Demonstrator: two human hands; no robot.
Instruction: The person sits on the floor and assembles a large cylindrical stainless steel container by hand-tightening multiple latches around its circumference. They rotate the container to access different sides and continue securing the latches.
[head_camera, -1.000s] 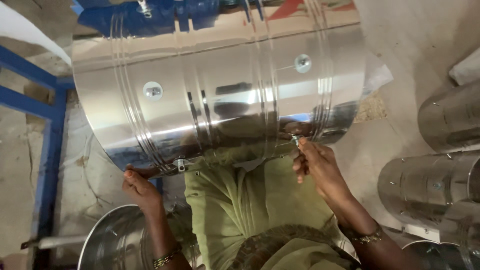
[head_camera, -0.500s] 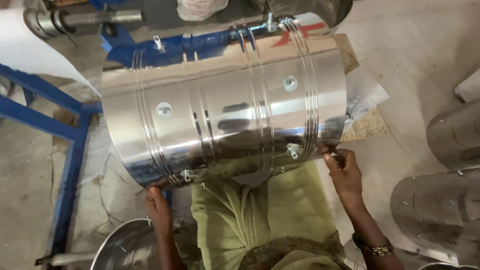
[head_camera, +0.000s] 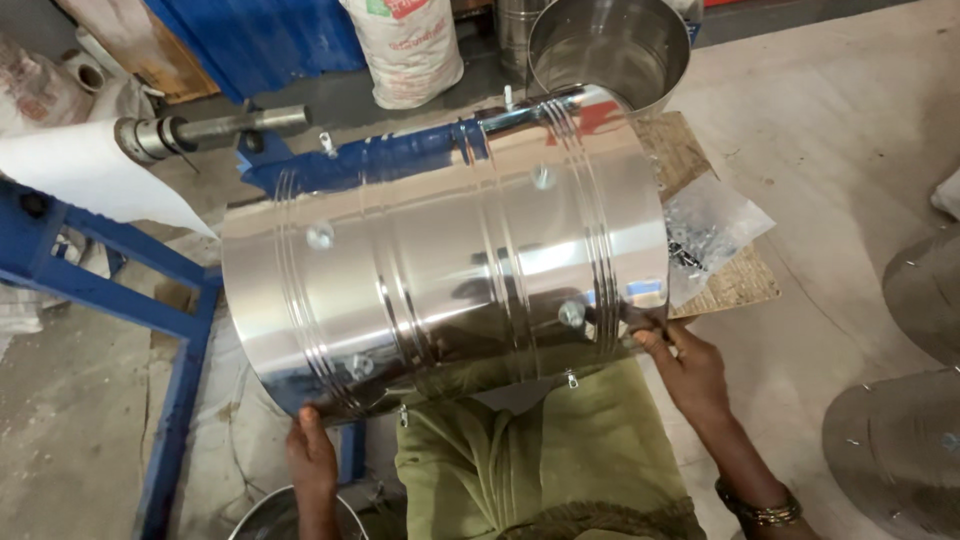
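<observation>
A large shiny steel drum (head_camera: 450, 260) lies on its side across my lap, ribbed with grooves and studded with round rivets. My left hand (head_camera: 312, 455) grips its lower left rim from below. My right hand (head_camera: 685, 365) holds the lower right rim, fingers curled over the edge. My green clothing (head_camera: 530, 460) shows under the drum. Small clips hang from the drum's near edge.
A blue metal frame (head_camera: 120, 300) with a steel shaft (head_camera: 210, 128) and white paper roll stands left. An open steel drum (head_camera: 610, 45) and a sack (head_camera: 405, 45) are behind. A clear bag of small parts (head_camera: 705, 235) lies on a mat. More steel pieces sit right.
The drum has tilted and shifted lower in view, showing more of the floor behind it. My right hand has slid to the right rim; my left hand stays under the left rim.
</observation>
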